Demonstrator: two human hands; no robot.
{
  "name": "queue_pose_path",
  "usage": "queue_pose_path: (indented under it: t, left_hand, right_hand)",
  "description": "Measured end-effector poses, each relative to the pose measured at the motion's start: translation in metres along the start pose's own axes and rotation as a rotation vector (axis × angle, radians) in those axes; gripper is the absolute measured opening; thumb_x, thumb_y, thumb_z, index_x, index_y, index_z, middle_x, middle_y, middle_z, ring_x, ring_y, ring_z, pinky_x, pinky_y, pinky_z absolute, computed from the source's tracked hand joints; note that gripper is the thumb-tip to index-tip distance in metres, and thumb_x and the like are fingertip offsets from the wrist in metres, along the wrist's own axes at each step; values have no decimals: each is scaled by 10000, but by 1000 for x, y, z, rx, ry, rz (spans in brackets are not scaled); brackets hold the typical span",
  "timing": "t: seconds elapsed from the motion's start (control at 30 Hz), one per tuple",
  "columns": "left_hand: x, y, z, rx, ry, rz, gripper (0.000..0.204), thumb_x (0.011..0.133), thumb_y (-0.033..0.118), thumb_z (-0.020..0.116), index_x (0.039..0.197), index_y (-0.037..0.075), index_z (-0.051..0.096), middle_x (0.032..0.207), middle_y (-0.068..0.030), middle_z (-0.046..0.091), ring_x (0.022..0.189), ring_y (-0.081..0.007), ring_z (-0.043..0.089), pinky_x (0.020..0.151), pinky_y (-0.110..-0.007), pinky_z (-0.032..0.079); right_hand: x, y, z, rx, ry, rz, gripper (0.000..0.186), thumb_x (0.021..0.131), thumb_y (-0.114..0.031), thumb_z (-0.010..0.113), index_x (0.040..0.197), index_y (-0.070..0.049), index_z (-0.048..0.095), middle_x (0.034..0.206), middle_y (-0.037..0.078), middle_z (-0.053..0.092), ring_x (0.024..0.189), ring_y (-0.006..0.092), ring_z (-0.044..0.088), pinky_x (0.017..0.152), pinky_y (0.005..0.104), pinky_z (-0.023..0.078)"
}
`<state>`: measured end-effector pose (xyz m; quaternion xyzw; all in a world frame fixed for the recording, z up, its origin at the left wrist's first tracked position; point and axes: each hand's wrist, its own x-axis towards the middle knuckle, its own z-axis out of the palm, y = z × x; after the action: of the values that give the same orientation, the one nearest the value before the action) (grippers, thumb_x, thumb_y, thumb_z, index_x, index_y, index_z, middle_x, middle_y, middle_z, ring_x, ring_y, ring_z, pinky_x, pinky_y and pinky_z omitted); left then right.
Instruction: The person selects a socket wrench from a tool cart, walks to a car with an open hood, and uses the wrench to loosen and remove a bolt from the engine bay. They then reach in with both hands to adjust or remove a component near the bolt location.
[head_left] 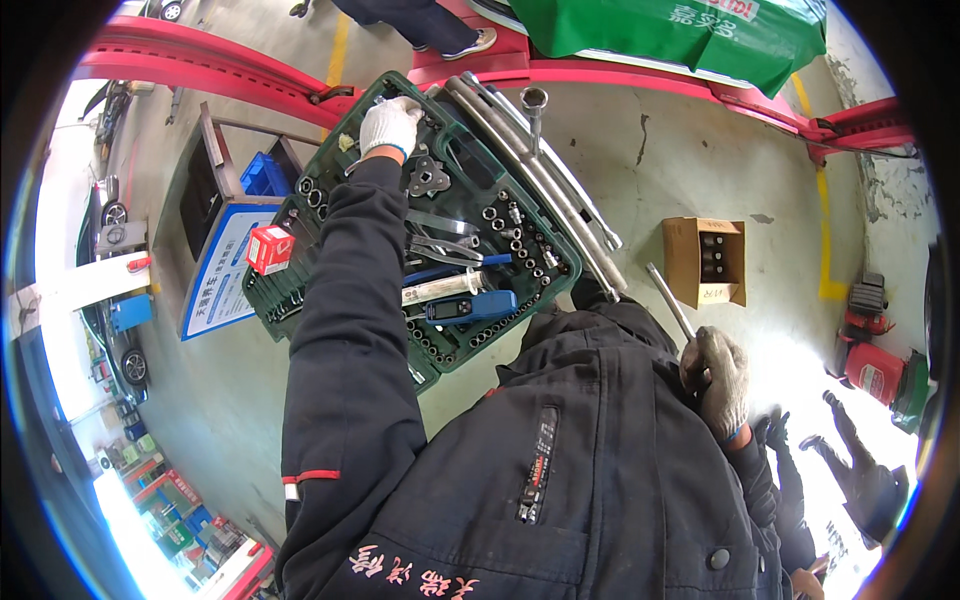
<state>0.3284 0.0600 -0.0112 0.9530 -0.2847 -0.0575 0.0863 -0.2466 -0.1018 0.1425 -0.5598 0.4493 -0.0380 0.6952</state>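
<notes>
My left hand, in a white knit glove, reaches to the far end of a green socket set case. Its fingers curl down against the case, and whatever they hold is hidden. Off to the right, my gloved right hand is closed around a slim silver metal bar that points up and away to the left. Sockets fill the case's right part. Pliers, a grease-stained white tube and a blue handheld tester lie across it. A dark three-lobed tool sits below my left hand.
Long steel bars and an upright socket wrench lie along the case's right edge. A red box rests at its left. An open cardboard box of dark bottles stands on the floor. Red lift arms cross the far side.
</notes>
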Motion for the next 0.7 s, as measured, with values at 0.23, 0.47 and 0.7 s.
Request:
queue_pose_path:
  t: [0.23, 0.47, 0.7]
  left_hand:
    - [-15, 35, -12, 47, 56, -23, 259, 1039, 363, 692, 1169, 182, 823, 1190, -170, 808, 1136, -401, 758, 969, -527, 606]
    - [-180, 121, -28, -237, -224, 196, 290, 986, 406, 739, 1079, 139, 805, 1162, -161, 799, 1071, -383, 771, 957, -488, 615]
    - [-265, 170, 24, 103, -262, 252, 467, 856, 495, 877, 1089, 122, 723, 1021, -95, 767, 980, -306, 777, 855, -479, 611]
  right_hand:
    - [-6, 8, -1, 22, 50, -8, 490, 1122, -398, 588, 803, -30, 646, 671, 32, 590, 555, 108, 507, 535, 280, 358]
    - [-1, 11, -7, 29, 75, -4, 476, 1121, -364, 585, 795, -27, 664, 683, 33, 626, 565, 105, 537, 555, 279, 384]
    - [7, 4, 2, 46, 6, -12, 458, 1125, -323, 582, 791, -20, 661, 705, 38, 642, 588, 103, 545, 572, 274, 398]
